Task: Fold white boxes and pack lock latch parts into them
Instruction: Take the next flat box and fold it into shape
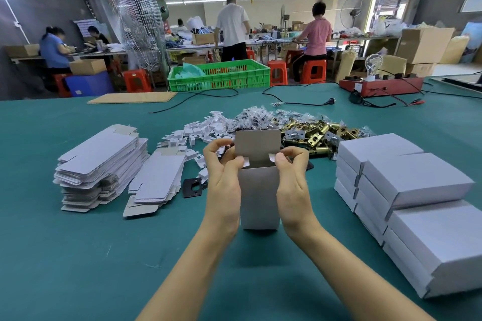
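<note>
Head view. Box (258, 198): white, upright, held between both hands above the tabletop (78, 255), top end open, lid flap standing up behind the opening. Left hand (224, 177): fingers curled, thumb and fingertips pinching the small left side flap at the box mouth. Right hand (293, 180): same hold on the right side flap, palm against the box wall. Box interior: in shadow, contents cannot be made out.

Latches (317, 133): brass and silver pile just beyond the box, partly hidden by the lid flap and right hand. Bags (254, 118): heap of small clear packets behind the flap, contents too small to tell. Inserts (198, 133): white card pieces strewn left of the box. Plate (193, 187): black, flat, beside the left wrist. A second dark piece shows only as an edge past the right hand.

Blanks (104, 164): two stacks of flat unfolded boxes, far left. Closed boxes (407, 190): stacked at right, the nearest cut off by the frame edge.

Crate (221, 75): green, beyond the tabletop, holding pale green sheets.
</note>
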`<action>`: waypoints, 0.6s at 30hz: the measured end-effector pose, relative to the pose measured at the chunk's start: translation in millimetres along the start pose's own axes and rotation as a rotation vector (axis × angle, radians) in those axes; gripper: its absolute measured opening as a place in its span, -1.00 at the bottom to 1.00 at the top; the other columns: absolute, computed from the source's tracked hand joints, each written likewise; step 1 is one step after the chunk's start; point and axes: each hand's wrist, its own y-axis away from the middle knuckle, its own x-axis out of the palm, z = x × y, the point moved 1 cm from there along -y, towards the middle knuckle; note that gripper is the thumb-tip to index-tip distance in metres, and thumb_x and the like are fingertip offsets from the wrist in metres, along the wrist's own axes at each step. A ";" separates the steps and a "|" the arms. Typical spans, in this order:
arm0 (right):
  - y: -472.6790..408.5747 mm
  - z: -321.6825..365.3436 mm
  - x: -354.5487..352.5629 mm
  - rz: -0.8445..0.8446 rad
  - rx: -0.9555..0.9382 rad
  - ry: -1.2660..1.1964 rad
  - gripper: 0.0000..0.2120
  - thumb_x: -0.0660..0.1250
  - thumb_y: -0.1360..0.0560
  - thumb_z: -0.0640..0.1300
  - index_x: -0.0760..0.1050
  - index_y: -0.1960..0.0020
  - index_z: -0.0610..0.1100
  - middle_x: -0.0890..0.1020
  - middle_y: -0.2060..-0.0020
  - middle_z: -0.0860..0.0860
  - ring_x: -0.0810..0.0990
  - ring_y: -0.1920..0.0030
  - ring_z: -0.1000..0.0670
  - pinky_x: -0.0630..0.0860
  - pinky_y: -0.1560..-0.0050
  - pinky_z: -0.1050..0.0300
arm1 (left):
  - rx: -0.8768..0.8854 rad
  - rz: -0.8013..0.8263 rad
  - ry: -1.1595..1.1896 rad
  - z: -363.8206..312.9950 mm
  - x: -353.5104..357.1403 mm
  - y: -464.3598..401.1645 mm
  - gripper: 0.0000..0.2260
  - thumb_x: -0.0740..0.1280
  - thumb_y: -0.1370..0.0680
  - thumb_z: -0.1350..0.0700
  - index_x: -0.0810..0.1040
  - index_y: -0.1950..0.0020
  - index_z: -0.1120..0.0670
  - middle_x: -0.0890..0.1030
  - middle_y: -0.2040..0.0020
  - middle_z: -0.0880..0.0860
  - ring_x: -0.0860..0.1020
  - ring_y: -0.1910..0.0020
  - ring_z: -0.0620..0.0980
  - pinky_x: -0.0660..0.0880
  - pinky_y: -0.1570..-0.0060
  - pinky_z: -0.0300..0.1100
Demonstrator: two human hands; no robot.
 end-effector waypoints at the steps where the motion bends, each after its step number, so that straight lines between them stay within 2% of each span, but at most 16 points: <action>1: 0.1 0.3 0.5 0.004 0.018 -0.016 -0.86 0.08 -0.52 -0.02 0.27 -0.05 -0.02 0.44 0.07 0.06 0.44 0.19 0.35 0.35 0.17 0.53 | 0.000 0.007 0.008 -0.7 -0.5 -0.1 -0.67 0.20 -0.53 0.15 0.44 -0.02 -0.34 0.64 0.04 -0.16 0.49 0.05 0.04 0.34 0.17 -0.08; 3: -0.6 0.5 1.1 0.015 0.054 -0.043 -0.81 0.09 -0.50 -0.01 0.28 -0.11 0.06 0.49 -0.04 -0.01 0.48 0.14 0.29 0.39 0.17 0.48 | 0.006 0.013 0.021 -0.9 -0.2 -0.9 -0.62 0.18 -0.55 0.18 0.50 -0.06 -0.35 0.65 0.02 -0.17 0.52 0.04 0.01 0.40 0.15 -0.11; 6: -3.6 2.6 1.6 0.021 0.082 -0.043 -0.77 0.09 -0.47 0.00 0.37 -0.10 0.15 0.55 -0.06 0.03 0.52 0.10 0.22 0.44 0.15 0.39 | 0.007 0.004 0.028 0.6 1.3 -2.9 -0.52 0.14 -0.61 0.27 0.62 0.02 -0.31 0.67 -0.02 -0.15 0.56 -0.02 -0.05 0.44 -0.06 -0.08; 11: -5.6 4.4 2.2 0.027 0.088 -0.038 -0.77 0.10 -0.52 -0.03 0.47 0.00 0.22 0.65 0.03 0.03 0.56 0.04 0.06 0.48 -0.04 0.01 | -0.013 -0.021 0.076 1.3 -1.4 -5.8 -0.54 0.15 -0.63 0.31 0.67 0.13 -0.20 0.68 0.12 -0.11 0.58 0.10 -0.11 0.47 0.03 -0.14; 15: -5.1 6.1 4.4 0.060 0.042 -0.103 -0.82 0.14 -0.56 -0.07 0.50 0.05 0.14 0.59 0.13 0.13 0.52 0.07 0.10 0.43 -0.07 0.13 | 0.033 -0.023 0.086 1.9 -3.6 -9.2 -0.57 0.15 -0.63 0.32 0.67 0.20 -0.08 0.66 0.13 -0.05 0.57 0.11 -0.12 0.46 0.04 -0.20; 18: -5.7 5.4 1.4 0.032 0.049 -0.096 -0.86 0.14 -0.56 -0.08 0.47 0.03 0.03 0.56 0.17 0.18 0.49 0.08 0.15 0.40 -0.05 0.26 | 0.056 0.023 0.130 3.4 -9.8 -8.4 -0.66 0.14 -0.59 0.28 0.64 0.16 0.00 0.66 0.14 -0.02 0.58 0.15 -0.14 0.46 0.18 -0.27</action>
